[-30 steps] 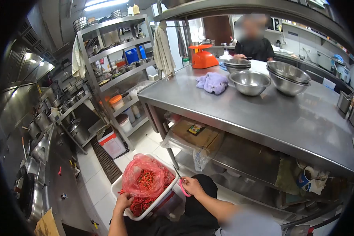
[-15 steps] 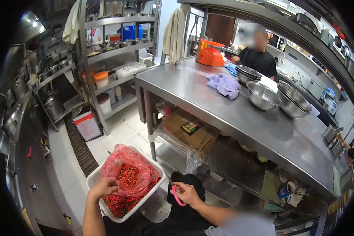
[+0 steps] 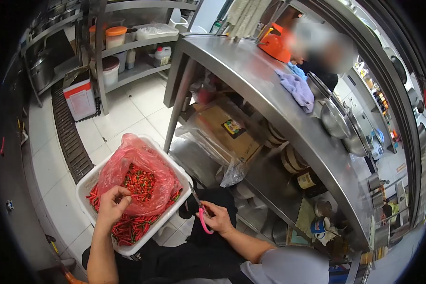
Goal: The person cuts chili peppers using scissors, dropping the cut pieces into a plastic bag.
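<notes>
Change over the last second: the left hand (image 3: 112, 203) was at the basket's near left side, low by the loose peppers; it then lifted, and is now over the near lip of the red plastic bag (image 3: 112, 166). Its thumb and fingertips are drawn close together. A slim red sliver shows at the tips; cannot tell whether it is a pinched pepper or one lying behind.

Right hand (image 3: 217, 217): closed round the pink-handled scissors (image 3: 204, 221), as in both earlier views. Blades point up, near the basket's right rim, apart from the peppers.

Location: the white basket (image 3: 177, 164) is in front of the person's knees. Loose red peppers (image 3: 133, 228) fill its near part; the bag sits open on top, with small red and green peppers (image 3: 139, 183) inside.

View has swung down, so the basket sits nearer mid-frame. On the counter (image 3: 241, 66), the purple towel (image 3: 296, 89) and metal bowls (image 3: 335, 120) appear tilted; judged to be camera motion only.

Meaning, as judged: handling has passed from the loose heap to the bag's mouth, with the scissors kept ready but not cutting.
</notes>
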`<control>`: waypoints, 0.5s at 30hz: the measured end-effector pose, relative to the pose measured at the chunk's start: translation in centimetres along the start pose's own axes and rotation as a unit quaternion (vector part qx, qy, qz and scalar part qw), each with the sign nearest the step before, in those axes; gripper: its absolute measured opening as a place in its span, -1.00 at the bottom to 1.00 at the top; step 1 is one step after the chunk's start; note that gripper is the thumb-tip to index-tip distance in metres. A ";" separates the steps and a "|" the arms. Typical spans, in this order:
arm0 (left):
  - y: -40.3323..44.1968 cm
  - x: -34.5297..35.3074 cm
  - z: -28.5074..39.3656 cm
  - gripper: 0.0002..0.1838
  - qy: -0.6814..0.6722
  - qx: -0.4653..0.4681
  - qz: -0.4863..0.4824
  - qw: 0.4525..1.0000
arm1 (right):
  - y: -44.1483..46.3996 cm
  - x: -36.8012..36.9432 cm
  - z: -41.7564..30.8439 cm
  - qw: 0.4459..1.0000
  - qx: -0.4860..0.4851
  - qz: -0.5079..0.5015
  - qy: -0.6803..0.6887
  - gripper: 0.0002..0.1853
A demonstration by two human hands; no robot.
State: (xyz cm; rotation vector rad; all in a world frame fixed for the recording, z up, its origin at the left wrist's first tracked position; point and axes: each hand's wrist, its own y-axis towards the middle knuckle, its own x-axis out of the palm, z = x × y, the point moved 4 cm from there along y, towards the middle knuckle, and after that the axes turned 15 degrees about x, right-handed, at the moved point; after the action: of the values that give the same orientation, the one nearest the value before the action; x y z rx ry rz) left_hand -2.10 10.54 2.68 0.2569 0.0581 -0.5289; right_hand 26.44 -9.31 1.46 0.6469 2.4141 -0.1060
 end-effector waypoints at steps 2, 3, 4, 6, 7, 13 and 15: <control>0.0 -0.2 -0.7 -0.91 0.026 -0.008 -0.005 1.000 | -0.2 0.5 -0.4 1.000 0.006 -0.006 -0.006 -0.56; 0.1 0.0 -0.9 -0.91 0.003 -0.017 -0.004 1.000 | -0.2 0.5 -0.7 1.000 -0.001 0.000 -0.007 -0.56; 0.3 0.1 -1.2 -0.90 -0.020 -0.024 -0.001 1.000 | 0.1 0.5 -1.0 1.000 -0.011 0.006 -0.008 -0.56; -0.3 -0.1 -2.5 -0.91 -0.006 -0.020 0.007 1.000 | -0.2 0.8 -1.0 1.000 -0.007 -0.011 -0.012 -0.55; -0.6 -0.2 -2.8 -0.90 0.004 -0.001 0.003 1.000 | -0.3 0.9 -0.8 1.000 -0.007 -0.018 -0.009 -0.57; 0.0 0.5 -4.1 -0.88 -0.027 0.030 0.011 0.999 | -0.9 0.2 1.6 1.000 -0.016 0.015 0.013 -0.59; 0.7 0.9 -4.2 -0.88 -0.059 -0.002 0.033 0.998 | -0.6 0.7 2.3 0.999 0.001 0.013 0.034 -0.59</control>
State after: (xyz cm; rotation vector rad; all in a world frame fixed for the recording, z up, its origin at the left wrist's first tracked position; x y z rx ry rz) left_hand -0.97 11.77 -1.36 0.2225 -0.0633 -0.4769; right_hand 26.96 -10.11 -0.87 0.6936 2.4695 -0.0757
